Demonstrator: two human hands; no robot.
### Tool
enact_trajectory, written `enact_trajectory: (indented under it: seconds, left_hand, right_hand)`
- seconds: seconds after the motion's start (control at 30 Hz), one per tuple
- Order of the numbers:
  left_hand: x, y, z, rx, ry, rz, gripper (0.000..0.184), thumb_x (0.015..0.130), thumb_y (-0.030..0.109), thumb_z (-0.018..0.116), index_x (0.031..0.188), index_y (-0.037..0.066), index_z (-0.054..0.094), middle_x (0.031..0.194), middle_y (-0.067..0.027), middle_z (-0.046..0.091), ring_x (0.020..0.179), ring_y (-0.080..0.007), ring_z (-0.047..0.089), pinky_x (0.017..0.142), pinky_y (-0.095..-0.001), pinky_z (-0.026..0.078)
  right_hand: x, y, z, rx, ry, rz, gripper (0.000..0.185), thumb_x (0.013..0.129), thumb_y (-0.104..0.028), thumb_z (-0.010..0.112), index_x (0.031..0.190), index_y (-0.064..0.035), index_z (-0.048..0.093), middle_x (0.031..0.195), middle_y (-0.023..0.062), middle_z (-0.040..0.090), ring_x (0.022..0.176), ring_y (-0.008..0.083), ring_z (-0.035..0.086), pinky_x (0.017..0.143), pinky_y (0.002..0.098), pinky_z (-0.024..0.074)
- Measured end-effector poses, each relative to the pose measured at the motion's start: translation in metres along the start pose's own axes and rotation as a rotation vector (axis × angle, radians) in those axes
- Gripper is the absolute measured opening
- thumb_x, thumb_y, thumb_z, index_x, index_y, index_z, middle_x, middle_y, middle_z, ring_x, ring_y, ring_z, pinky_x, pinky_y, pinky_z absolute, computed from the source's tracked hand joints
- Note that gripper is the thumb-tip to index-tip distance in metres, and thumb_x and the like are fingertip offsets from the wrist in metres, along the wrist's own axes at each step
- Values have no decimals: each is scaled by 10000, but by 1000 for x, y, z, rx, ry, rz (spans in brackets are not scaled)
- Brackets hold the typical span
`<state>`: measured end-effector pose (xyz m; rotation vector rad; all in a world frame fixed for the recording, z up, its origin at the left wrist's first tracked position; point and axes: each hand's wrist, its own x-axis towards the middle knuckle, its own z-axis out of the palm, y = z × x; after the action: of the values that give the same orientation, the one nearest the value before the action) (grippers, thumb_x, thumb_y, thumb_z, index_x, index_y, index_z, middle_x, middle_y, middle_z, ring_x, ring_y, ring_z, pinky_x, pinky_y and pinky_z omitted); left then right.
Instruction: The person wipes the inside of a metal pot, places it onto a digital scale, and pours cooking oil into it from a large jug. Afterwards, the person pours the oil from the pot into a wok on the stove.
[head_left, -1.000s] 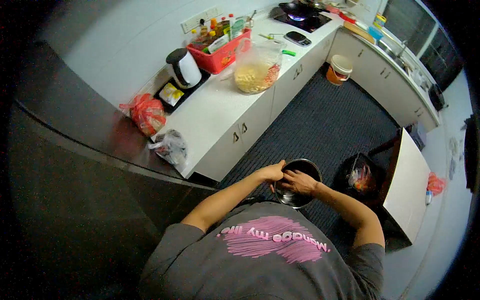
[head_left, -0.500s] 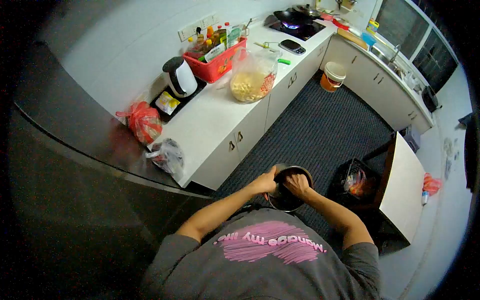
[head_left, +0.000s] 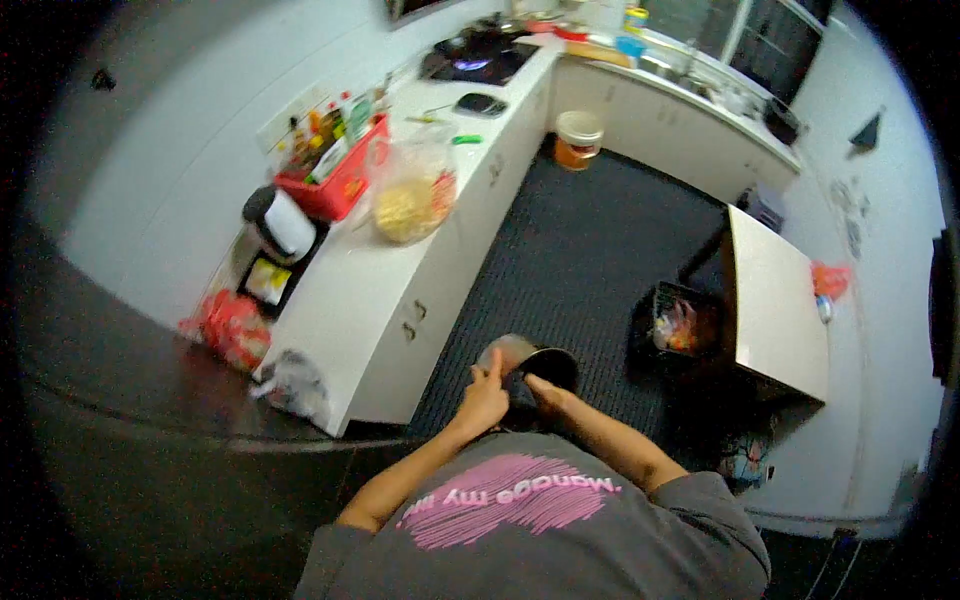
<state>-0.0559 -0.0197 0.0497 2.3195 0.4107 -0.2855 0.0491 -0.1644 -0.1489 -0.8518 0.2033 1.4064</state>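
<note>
In front of my shirt, a deep metal pot with a dark inside is tilted between my hands. My left hand grips its left side, one finger stretched along the shiny, blurred outside wall. My right hand is closed at the near rim, with its fingertips partly hidden. Between the two hands is a dark patch; I cannot tell if it is cloth or part of the pot.
On the left counter are a bag of pale yellow pieces, a red basket of bottles, a white appliance and plastic bags. A lit stove stands farther back. A bucket, black crate and table are rightward.
The pot has turned from facing up to a sideways tilt. My right hand has come from deep inside it to the near rim. The camera view has shifted.
</note>
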Motion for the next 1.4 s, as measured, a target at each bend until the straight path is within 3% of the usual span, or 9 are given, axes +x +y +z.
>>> enact_trajectory:
  seconds: [0.07, 0.2, 0.33, 0.53, 0.73, 1.0, 1.27, 1.33, 1.4]
  left_hand:
    - [-12, 20, -17, -96, -45, -45, 744, 770, 59, 406, 1402, 123, 19, 1310, -414, 151, 1122, -550, 349, 957, -475, 328]
    - [1, -3, -10, -221, 102, 252, 763, 734, 21, 438, 1387, 104, 53, 1346, -325, 212, 1156, -462, 390, 952, -413, 351]
    - [-1, 2, -15, -479, 34, 286, 716, 703, 90, 531, 1315, 71, 158, 1367, -249, 204, 1228, -352, 315, 1002, -370, 280]
    - [27, -31, -15, -428, 40, 480, 878, 648, 538, 690, 1209, 49, 225, 1233, -159, 306, 1194, -311, 305, 1000, -419, 257]
    - [31, 13, -61, -763, -291, 377, 1122, 541, 688, 672, 1376, 152, 149, 1274, -132, 325, 1174, -284, 358, 956, -406, 332]
    - [-5, 34, -69, -1183, -812, 46, 984, 617, 396, 716, 1398, 166, 163, 1368, -105, 291, 1218, -257, 338, 1012, -423, 286]
    - [8, -6, -28, -1371, -802, -244, 675, 712, 320, 605, 1279, 32, 379, 1223, -121, 475, 1092, -245, 482, 921, -391, 403]
    - [8, -14, -17, -1399, -801, -235, 651, 737, 299, 583, 1300, 58, 361, 1246, -121, 453, 1120, -251, 460, 925, -398, 401]
    - [12, -18, -6, -1415, -767, -142, 653, 759, 270, 566, 1335, 88, 319, 1286, -121, 416, 1157, -256, 429, 939, -406, 390]
  right_hand:
    - [33, 13, -24, 531, -195, -19, 480, 908, -400, 336, 1253, -86, 450, 1222, 84, 509, 1107, 242, 481, 977, 362, 342]
    - [-87, -58, 138, 796, 312, -145, 509, 907, -424, 339, 1298, -106, 403, 1287, 52, 455, 1191, 215, 405, 1013, 371, 303]
    - [-46, -46, 54, 390, -38, -233, 511, 921, -433, 304, 1329, -128, 342, 1326, 94, 397, 1214, 242, 383, 1030, 418, 275]
    - [-107, -65, 134, -1846, 510, -689, 597, 837, -369, 531, 1323, -89, 327, 1311, 88, 397, 1241, 237, 320, 1064, 352, 178]
    - [-99, -47, 121, -861, 160, -692, 512, 756, -342, 612, 1165, -58, 491, 1213, 152, 471, 1164, 263, 416, 965, 397, 325]
    - [-119, -18, 98, -327, -180, -365, 459, 743, -329, 615, 1098, -51, 533, 1181, 165, 490, 1133, 268, 445, 918, 417, 364]
    - [-143, -28, 134, -2159, 97, -29, 409, 730, -317, 619, 1032, -44, 576, 1149, 179, 509, 1103, 274, 473, 871, 437, 403]
    - [-182, -46, 171, -2309, 224, -260, 367, 757, -281, 568, 1043, -51, 580, 1141, 186, 515, 1047, 285, 522, 785, 460, 452]
    - [-157, -36, 123, -2221, 366, -1167, 400, 858, -259, 450, 1206, -64, 470, 1226, 169, 472, 1121, 276, 480, 873, 458, 424]
